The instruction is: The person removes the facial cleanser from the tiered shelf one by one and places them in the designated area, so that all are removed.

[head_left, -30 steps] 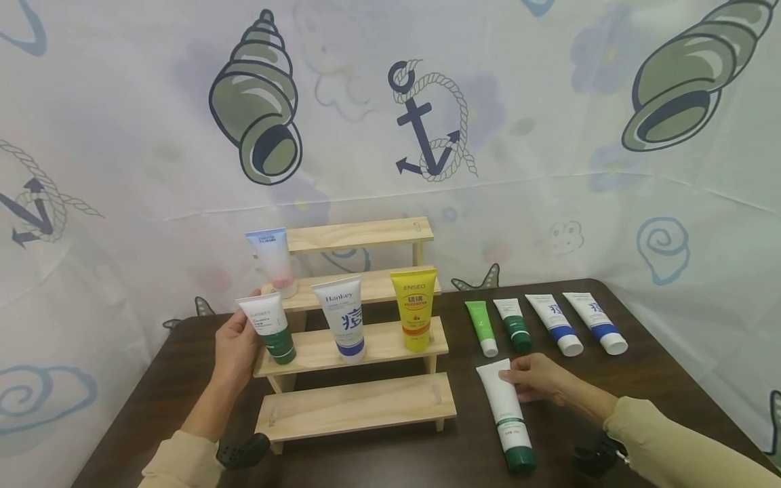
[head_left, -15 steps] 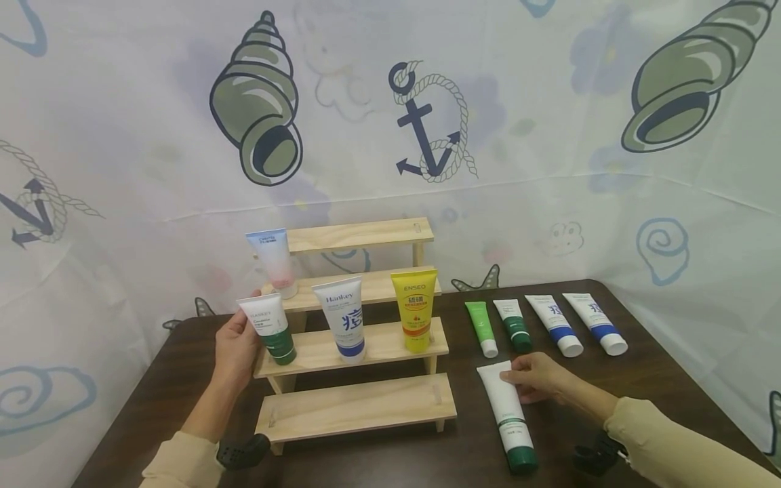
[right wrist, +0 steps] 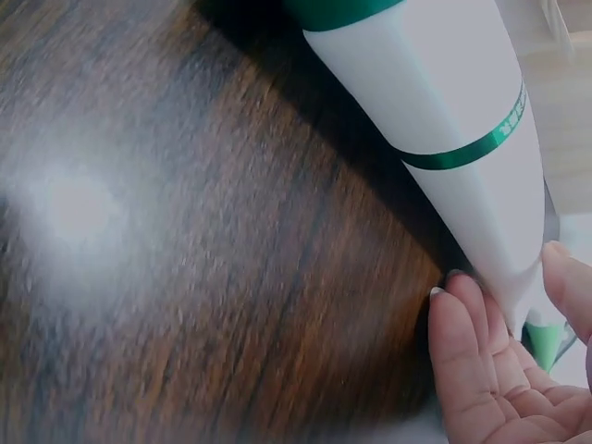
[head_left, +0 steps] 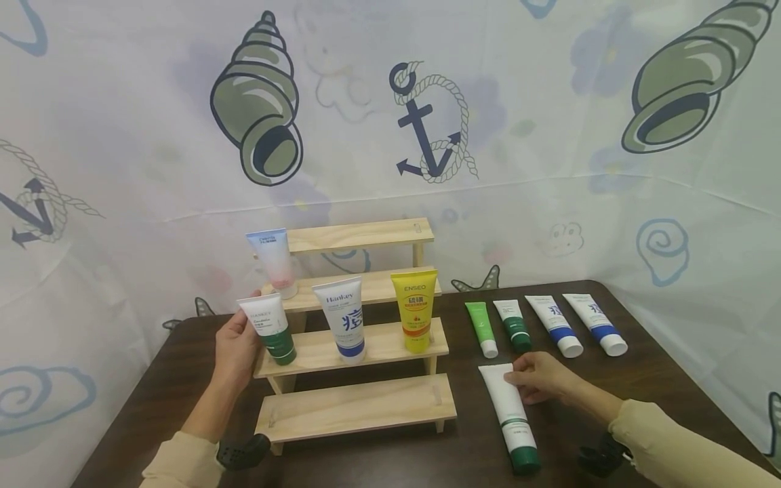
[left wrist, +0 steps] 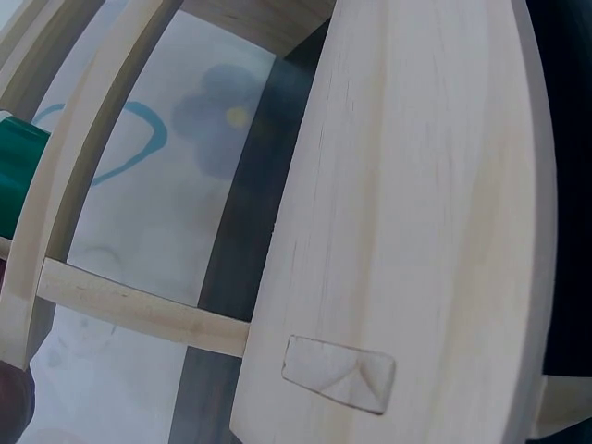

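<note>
Four tubes on the wooden stepped rack (head_left: 360, 407), five on the table (head_left: 659, 366), my left hand (head_left: 234, 346) gripping the green-capped tube (head_left: 268, 327), my right hand (head_left: 539, 378) pinching the long white tube (head_left: 508, 413), its crimped end hidden by my fingers (right wrist: 472, 370).

— What is behind it all?

— I see a big white cloth (head_left: 549, 102) hung as the wall. It has sea drawings on it: green shells (head_left: 259, 102), a dark blue anchor (head_left: 427, 129) with rope, and pale blue swirls (head_left: 663, 245).

— And below?

— A dark brown wooden desk (head_left: 659, 366). The cloth comes down around its edges. The light is soft and even.
</note>
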`<state>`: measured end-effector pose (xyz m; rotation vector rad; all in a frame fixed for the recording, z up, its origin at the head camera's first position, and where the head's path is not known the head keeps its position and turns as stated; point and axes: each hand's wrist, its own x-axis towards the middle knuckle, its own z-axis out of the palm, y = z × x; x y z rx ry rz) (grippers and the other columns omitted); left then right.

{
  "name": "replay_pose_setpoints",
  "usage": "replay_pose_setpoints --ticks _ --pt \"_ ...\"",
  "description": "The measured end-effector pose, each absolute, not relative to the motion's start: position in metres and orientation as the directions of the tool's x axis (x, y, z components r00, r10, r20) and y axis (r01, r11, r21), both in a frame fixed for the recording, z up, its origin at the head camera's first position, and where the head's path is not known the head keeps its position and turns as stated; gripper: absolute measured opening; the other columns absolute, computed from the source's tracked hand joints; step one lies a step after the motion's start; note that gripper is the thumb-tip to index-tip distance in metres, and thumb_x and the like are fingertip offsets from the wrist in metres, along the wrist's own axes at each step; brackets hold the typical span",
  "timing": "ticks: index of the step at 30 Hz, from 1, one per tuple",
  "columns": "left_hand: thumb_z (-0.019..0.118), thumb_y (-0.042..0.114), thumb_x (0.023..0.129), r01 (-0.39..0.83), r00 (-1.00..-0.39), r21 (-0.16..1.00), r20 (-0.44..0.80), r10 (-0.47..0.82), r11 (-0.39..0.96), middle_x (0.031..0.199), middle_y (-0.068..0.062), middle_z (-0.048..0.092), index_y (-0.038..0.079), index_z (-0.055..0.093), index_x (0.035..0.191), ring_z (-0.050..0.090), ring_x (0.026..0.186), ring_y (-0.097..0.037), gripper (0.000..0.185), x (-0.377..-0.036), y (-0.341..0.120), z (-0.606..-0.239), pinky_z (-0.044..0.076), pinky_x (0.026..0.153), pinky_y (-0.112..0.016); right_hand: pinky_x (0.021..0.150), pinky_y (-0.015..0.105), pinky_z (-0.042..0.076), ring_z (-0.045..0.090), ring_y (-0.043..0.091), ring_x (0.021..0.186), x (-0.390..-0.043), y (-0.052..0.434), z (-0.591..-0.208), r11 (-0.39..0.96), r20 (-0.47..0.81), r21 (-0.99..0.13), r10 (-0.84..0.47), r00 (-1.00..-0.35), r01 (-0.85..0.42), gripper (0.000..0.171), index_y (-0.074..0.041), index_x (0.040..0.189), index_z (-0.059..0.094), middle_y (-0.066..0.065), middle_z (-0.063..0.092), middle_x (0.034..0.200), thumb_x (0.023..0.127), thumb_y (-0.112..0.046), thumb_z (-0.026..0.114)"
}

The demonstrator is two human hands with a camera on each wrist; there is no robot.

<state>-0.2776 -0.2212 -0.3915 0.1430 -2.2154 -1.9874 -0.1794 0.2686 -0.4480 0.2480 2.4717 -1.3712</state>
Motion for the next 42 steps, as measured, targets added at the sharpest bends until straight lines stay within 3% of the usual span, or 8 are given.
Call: replay_pose_setpoints --ticks 7,15,22,30,38,42 --pt "0.053 0.027 0.101 0.039 -0.981 0.991 0.062 -0.181 0.127 0.159 0.002 0.031 0.008 0.040 0.148 0.019 0.152 -0.013 0.052 -0.278 -0.221 -0.391 0.015 0.127 -0.034 0.067 0.039 0.062 0.067 0.019 0.070 -0.178 0.276 -0.438 0.564 -0.254 -0.799 -0.004 -0.967 0.207 0.039 0.010 0.112 0.050 0.014 0.067 0.087 0.092 -0.019 0.067" --pt "0.053 0.026 0.101 0.044 -0.982 0.992 0.064 -0.180 0.115 0.159 0.002 0.031 0.008 0.040 0.148 0.020 0.152 -0.013 0.052 -0.277 -0.221 -0.390 0.016 0.127 -0.033 0.055 0.024 0.055 0.057 0.011 0.058 -0.185 0.264 -0.388 0.609 0.049 -0.793 0.018 -0.999 -0.028 0.027 0.006 0.108 0.053 0.005 0.059 0.070 0.096 -0.017 0.061" --pt "0.051 0.026 0.102 0.037 -0.985 0.994 0.054 -0.165 0.104 0.160 0.003 0.029 0.009 0.037 0.149 0.018 0.153 -0.013 0.052 -0.278 -0.222 -0.392 0.016 0.127 -0.034 0.051 0.022 0.046 0.055 0.011 0.059 -0.190 0.234 -0.324 0.564 0.261 -0.798 0.008 -0.965 -0.211 0.027 0.002 0.115 0.055 0.001 0.058 0.070 0.099 -0.019 0.058" --pt "0.052 0.027 0.102 0.038 -0.984 0.993 0.058 -0.170 0.114 0.159 0.001 0.031 0.010 0.039 0.149 0.020 0.152 -0.014 0.052 -0.278 -0.222 -0.391 0.016 0.127 -0.034 0.065 0.018 0.056 0.060 0.006 0.067 -0.198 0.180 -0.267 0.399 0.454 -0.816 -0.007 -0.891 -0.419 0.024 0.004 0.117 0.056 -0.014 0.060 0.076 0.097 -0.010 0.058" --pt "0.052 0.027 0.102 0.048 -0.980 0.992 0.069 -0.187 0.112 0.159 0.000 0.032 0.007 0.042 0.147 0.020 0.152 -0.016 0.050 -0.278 -0.223 -0.393 0.016 0.127 -0.037 0.073 0.017 0.055 0.058 0.011 0.078 -0.208 0.111 -0.238 0.235 0.508 -0.819 -0.126 -0.852 -0.523 0.027 0.005 0.120 0.056 0.002 0.060 0.091 0.094 -0.002 0.059" --pt "0.052 0.027 0.102 0.050 -0.979 0.993 0.070 -0.191 0.106 0.159 0.000 0.033 0.007 0.043 0.146 0.022 0.152 -0.016 0.049 -0.279 -0.221 -0.392 0.016 0.127 -0.037 0.078 0.017 0.054 0.057 0.015 0.083 -0.217 0.080 -0.229 0.203 0.483 -0.836 -0.169 -0.859 -0.510 0.028 0.003 0.122 0.056 0.009 0.059 0.096 0.095 -0.004 0.060"
